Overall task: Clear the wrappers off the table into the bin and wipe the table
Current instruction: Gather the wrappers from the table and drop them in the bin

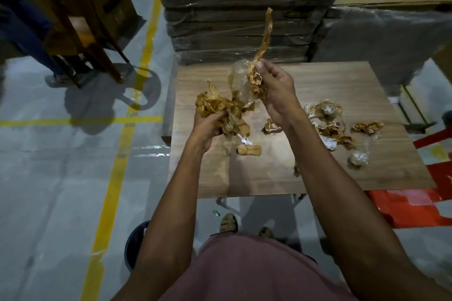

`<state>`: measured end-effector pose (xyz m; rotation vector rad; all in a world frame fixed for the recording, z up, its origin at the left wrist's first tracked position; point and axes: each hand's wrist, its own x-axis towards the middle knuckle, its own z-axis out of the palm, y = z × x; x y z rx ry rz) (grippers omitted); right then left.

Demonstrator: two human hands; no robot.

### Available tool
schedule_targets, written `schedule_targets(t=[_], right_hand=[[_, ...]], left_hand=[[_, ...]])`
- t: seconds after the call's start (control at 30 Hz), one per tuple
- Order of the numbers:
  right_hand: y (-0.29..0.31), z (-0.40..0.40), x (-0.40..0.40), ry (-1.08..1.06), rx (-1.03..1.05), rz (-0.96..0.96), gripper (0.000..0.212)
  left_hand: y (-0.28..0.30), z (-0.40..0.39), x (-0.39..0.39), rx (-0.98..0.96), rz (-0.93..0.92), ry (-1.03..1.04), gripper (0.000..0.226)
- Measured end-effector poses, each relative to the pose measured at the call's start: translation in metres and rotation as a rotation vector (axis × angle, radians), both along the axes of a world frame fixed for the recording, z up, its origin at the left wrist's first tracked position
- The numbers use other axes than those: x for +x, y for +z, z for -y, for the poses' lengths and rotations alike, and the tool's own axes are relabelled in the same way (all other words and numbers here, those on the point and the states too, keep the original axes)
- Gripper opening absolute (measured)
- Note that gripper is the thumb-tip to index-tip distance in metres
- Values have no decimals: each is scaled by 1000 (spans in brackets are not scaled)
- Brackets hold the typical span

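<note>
My left hand (208,127) grips a crumpled bunch of brown tape wrappers (215,105) above the wooden table (367,85). Higher up, my right hand (276,88) pinches another wad of clear plastic and brown tape (244,80), with a long strip (265,34) sticking upward. Several more wrappers (327,120) lie on the table's right half, and a small brown piece (249,149) lies near the middle. A dark round bin (134,244) stands on the floor at my lower left, partly hidden by my left arm.
Shrink-wrapped stacked cartons (244,7) stand right behind the table. A wooden stand with a box (80,19) and another person's legs (29,32) are at the far left. A red plastic item (415,205) lies on the floor at the right. Yellow lines mark the grey floor.
</note>
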<state>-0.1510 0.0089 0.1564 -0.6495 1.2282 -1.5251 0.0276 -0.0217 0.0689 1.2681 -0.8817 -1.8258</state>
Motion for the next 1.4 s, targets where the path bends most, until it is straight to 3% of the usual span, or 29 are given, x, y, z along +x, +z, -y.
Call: schedule_targets(t=[0.1,0.27,0.4,0.53,0.6,0.7,0.77,0.9,1.03,1.2,1.4], right_hand=[[2,0,-2,19,62,0,37],[-8,-3,3,53,217,19,32],[-15,-2,-4,30,244,-58,34],[-28,-7,-5,66,341,-142,82],[-51,2,-13,77,364,-181,96],[-37,-16,-5,157,422,-321,91],[-28,-32,1,299,422,-316,77],[-31,-45,12,476,351,-286,70],[-37,-54,34,493,262,-248,53],[-40,-58,52,472,236,-224,58],[-65,-75,92,472,329,-207,64]], left_hand=[[15,-1,-5,-35,-96,-121,94],[30,-3,-18,-159,-138,-339,89],[29,-12,-22,-188,-200,-369,80],[33,-28,-35,-191,-121,-251,67],[35,-34,-39,-174,-81,-175,57],[30,-46,-37,-199,-62,-73,38],[25,-56,-31,-212,-48,-6,33],[18,-77,-21,-201,2,156,49],[14,-93,-11,-167,-8,291,55],[16,-96,8,-182,24,354,54],[1,-126,43,-112,18,408,75]])
